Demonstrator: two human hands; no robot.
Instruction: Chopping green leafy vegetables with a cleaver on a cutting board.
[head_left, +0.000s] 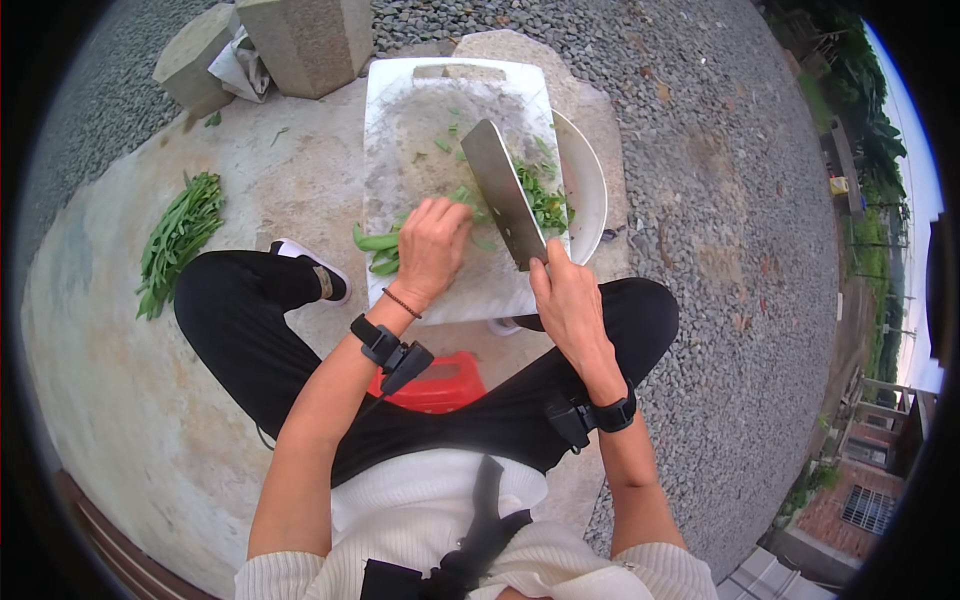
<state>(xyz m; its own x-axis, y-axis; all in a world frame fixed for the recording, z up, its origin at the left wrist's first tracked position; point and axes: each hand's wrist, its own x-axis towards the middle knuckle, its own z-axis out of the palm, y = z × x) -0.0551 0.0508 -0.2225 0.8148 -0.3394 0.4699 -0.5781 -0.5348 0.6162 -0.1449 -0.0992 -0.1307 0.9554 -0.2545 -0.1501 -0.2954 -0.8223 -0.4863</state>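
Right hand (572,308) was closed round the handle of a cleaver (503,190): broad, grey, rectangular blade, slanted over the board. Left hand (432,250) was curled in, fingers bunched, holding leafy greens (378,243), bright and smooth, poking out leftward on a white, grey-stained cutting board (395,110). Chopped greens (545,205), darker, loosely heaped, lay right of the blade, near a white bowl (594,185). Long-leafed bundle (180,245) lay well apart, far left.

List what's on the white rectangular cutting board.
Chopped green leaves, mostly at right; green stalks at left, partly hidden by the left hand. Whatever lies beneath that hand and the wide grey metal cleaver is covered.
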